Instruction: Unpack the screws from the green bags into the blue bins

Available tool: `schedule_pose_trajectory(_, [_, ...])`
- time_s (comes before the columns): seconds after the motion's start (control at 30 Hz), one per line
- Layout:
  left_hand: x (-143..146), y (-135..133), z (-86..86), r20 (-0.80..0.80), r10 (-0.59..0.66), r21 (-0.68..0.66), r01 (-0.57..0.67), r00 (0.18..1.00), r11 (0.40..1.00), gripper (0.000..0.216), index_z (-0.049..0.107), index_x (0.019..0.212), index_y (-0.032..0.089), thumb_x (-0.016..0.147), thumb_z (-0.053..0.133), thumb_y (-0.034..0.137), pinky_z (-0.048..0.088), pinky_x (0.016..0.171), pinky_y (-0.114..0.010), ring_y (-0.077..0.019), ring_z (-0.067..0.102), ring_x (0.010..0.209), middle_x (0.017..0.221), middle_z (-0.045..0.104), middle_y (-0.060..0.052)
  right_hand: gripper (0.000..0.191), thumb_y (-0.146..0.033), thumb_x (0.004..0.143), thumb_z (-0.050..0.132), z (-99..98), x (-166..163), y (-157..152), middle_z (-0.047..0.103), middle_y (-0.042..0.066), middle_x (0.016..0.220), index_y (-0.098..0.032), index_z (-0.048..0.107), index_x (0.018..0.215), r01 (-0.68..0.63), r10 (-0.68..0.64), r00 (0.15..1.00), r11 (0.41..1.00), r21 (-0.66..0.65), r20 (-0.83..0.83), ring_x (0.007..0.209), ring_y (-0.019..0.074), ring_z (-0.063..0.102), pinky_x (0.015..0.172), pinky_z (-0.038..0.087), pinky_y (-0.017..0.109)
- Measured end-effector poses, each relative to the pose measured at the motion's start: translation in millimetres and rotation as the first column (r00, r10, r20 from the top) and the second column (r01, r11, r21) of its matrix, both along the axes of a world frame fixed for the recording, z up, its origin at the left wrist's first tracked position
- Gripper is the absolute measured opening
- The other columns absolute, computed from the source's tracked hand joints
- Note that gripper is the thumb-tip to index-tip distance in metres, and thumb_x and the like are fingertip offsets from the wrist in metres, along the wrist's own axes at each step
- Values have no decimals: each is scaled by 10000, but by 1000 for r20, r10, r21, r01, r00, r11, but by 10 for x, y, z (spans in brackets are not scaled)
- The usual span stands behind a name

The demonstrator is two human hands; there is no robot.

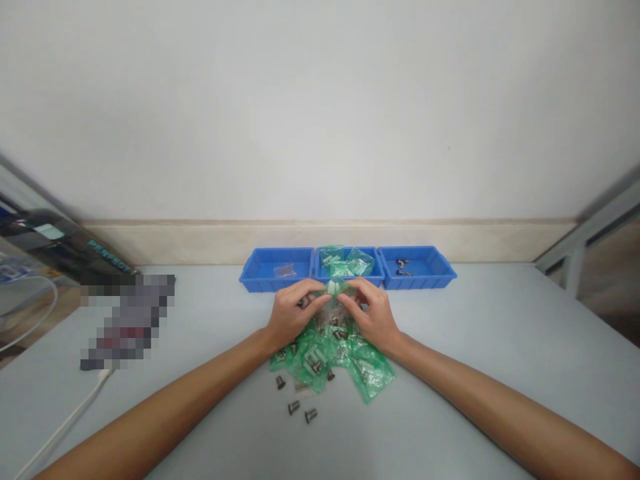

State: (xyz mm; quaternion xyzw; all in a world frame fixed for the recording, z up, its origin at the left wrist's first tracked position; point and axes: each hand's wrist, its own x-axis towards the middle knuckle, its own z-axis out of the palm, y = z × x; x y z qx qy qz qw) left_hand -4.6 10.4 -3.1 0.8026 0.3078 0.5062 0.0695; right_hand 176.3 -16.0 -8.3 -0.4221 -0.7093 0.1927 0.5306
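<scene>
Currently, centre frame: my left hand (290,312) and right hand (373,312) each have fingertips clamped on one small green bag (336,288), held just above the pile of bags (345,357), below the middle blue bin (376,277). Risk, as I judge it: an uneven tear would scatter the contents among the loose screws (295,405) at lower centre.

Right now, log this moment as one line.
left hand: pinching green bag | right hand: pinching same bag | under hands: bag pile, loose screws | behind: three blue bins
</scene>
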Motion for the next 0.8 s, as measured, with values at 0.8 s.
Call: schedule_pose_trajectory(0.8, [-8, -13, 7, -60, -37, -47, 34, 998, 998, 221, 646, 889, 150, 911, 551, 348, 471, 572, -217, -111, 572, 607, 811, 679, -47, 122, -311, 892, 577, 27, 5, -14, 558, 15, 730, -195, 599, 862, -40, 41, 998, 999, -30, 56, 650, 157, 514, 581, 415, 262])
